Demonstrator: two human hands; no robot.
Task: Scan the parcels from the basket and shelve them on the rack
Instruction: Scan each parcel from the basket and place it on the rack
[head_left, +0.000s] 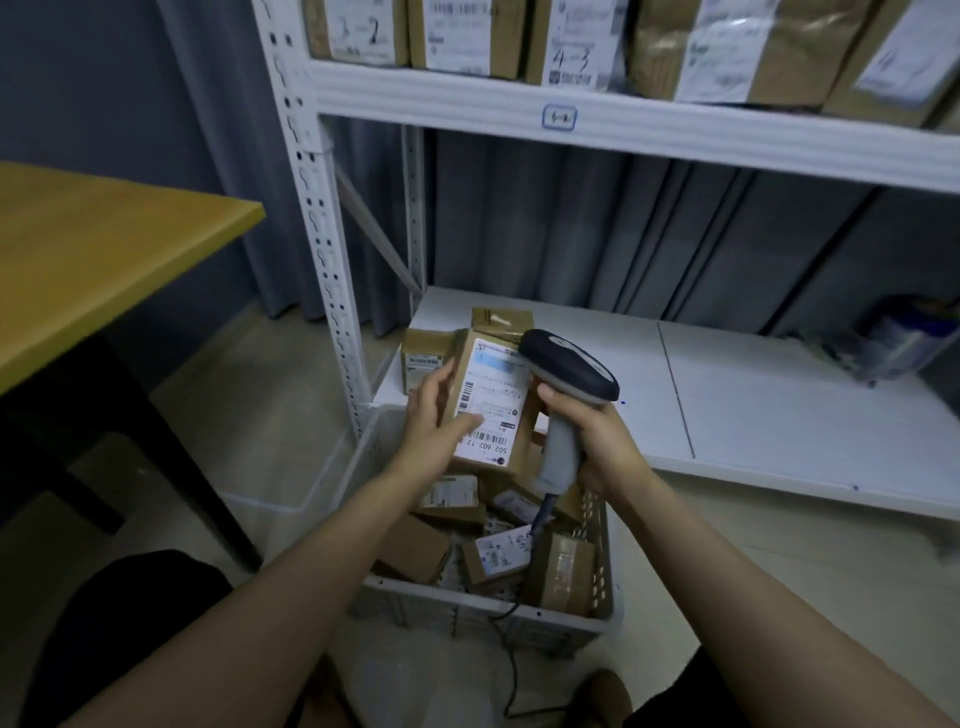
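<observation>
Left hand (436, 415) holds parcel (491, 410); scanner (569, 371) hides corner.

Bare lower shelf (779, 410) beside boxes (431, 358)

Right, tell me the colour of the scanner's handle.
Light grey; the scanner handle shows best in the head view.

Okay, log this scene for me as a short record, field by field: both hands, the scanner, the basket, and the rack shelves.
left hand: holds a parcel above the basket, label facing the camera
right hand: grips the scanner handle, head by the parcel's upper right corner
basket: loose parcels piled inside
lower shelf: two boxes at its left end
upper shelf: row of labelled boxes
stage: scanning; parcel not yet shelved
</observation>
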